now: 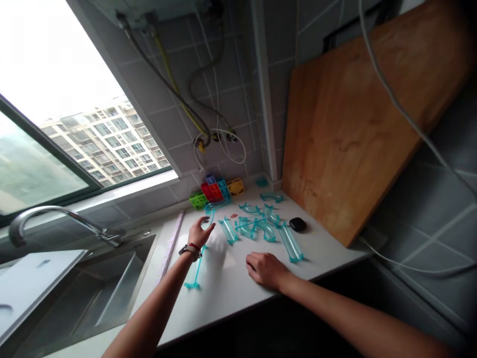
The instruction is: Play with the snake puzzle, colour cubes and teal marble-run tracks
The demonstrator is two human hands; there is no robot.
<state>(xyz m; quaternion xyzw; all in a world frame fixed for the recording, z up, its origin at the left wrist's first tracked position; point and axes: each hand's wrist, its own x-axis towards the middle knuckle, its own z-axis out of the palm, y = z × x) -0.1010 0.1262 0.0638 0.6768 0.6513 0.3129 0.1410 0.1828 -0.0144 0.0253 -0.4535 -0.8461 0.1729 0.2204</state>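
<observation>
My left hand [200,231] reaches over the counter with thumb and fingers apart around the near end of a curved clear-teal track piece [213,217]. Whether it touches that piece I cannot tell. Under my left wrist lies a straight teal track piece [194,278], partly covered by the arm. My right hand [266,270] rests curled on the counter near its front edge, and nothing shows in its fingers. Between and beyond the hands lie a straight track piece [228,230], several curved pieces [264,229] and a longer straight piece [290,243].
Coloured plastic blocks [212,191] stand against the back wall. A black rounded case [297,224] lies at the right, near a leaning wooden board [354,129]. To the left are a pale strip [173,243], a sink [139,261], a faucet [108,236] and a white box [37,283].
</observation>
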